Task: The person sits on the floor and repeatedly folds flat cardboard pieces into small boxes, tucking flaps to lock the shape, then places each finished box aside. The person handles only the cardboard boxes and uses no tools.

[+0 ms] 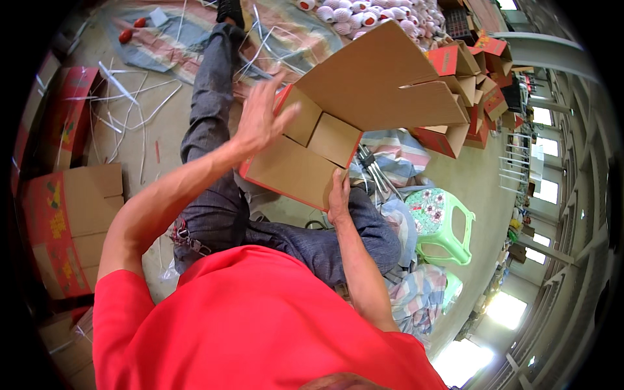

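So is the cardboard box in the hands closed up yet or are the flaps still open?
Open. The cardboard box has its flaps spread outward, brown inside showing; the left hand presses one flap, the right hand grips the lower edge.

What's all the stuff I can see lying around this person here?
Cardboard box: one, brown inside with red outside, flaps open, held over the lap.
Flat cartons: several, red and brown, on the floor at left.
Folded boxes: a stack, red and brown, upper right.
White straps: many, loose on the floor.
Wrapped fruit: a pile, white and red, top.
Plastic stool: one, green, at right.
Left hand: open, against the box's side.
Right hand: grips the box's lower edge.
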A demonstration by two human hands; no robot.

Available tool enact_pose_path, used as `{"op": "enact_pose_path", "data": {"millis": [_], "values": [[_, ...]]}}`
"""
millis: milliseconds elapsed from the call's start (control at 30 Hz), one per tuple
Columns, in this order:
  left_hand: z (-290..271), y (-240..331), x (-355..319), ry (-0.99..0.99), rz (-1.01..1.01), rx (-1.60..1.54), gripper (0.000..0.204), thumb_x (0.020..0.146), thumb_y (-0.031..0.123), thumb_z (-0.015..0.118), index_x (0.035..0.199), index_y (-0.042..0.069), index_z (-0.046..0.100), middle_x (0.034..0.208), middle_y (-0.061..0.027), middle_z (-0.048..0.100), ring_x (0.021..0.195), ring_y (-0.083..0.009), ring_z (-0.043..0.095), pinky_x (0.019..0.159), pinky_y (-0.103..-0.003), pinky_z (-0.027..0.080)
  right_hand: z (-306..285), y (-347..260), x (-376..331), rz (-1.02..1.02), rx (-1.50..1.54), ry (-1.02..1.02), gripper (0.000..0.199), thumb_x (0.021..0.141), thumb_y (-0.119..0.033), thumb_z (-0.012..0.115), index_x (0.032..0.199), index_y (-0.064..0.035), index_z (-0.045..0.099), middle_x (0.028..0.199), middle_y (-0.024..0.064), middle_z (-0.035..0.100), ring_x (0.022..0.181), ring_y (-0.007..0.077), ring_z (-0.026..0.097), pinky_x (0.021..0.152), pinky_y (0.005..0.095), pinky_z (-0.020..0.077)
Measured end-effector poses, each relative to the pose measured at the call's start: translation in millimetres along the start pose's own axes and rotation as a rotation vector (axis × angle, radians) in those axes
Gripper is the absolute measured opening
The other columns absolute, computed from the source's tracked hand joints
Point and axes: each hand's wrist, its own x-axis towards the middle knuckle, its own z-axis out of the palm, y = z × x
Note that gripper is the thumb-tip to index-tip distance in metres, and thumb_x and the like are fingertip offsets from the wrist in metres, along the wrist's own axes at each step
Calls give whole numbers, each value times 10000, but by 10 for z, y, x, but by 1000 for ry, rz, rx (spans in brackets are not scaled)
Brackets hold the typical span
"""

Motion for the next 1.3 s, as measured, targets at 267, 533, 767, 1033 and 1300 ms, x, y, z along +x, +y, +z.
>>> {"op": "enact_pose_path", "data": {"millis": [267, 533, 767, 1033, 1300], "values": [[-697, 854, 1603, -776, -671, -1067, 841, 1022, 713, 450, 1505, 24, 451, 1112, -295, 706, 944, -376, 738, 849, -466, 598, 88, -109, 56, -15, 10, 42, 656, 1085, -457, 557, 1586, -54, 430, 1505, 146, 548, 1346, 259, 531, 1114, 378, 423], [-558, 621, 190, -545, -663, -999, 486, 955, 207, 631, 1407, 83, 505, 1168, -86, 609, 1050, -204, 648, 872, -400, 571, 44, -96, 197, -36, -64, -12, 543, 1094, -376, 557, 1518, -42, 493, 1435, 112, 584, 1296, 231, 542, 1089, 376, 435], [-662, 765, -40, -660, -1024, -1455, 584, 901, -36, 623, 1466, 16, 483, 1323, -130, 657, 1163, -241, 691, 1014, -413, 574, -21, -17, 262, -118, -185, -18, 511, 1090, -353, 562, 1476, -21, 515, 1407, 129, 597, 1278, 242, 552, 1070, 387, 444], [-473, 644, 374, -822, -1012, -1517, 498, 909, -3, 673, 1392, 15, 553, 1289, -103, 676, 1156, -240, 696, 1022, -436, 579, -86, 244, 706, -409, -489, -65, 476, 1084, -327, 569, 1427, 2, 540, 1374, 148, 612, 1258, 255, 564, 1049, 399, 456], [89, -177, 1023, -722, -267, -1005, 513, 920, 135, 755, 1377, -18, 581, 1245, -85, 692, 1084, -154, 656, 964, -350, 549, 254, 78, 766, -306, -376, -15, 408, 1084, -277, 569, 1326, 51, 600, 1259, 158, 666, 1162, 241, 604, 976, 398, 484]]}}
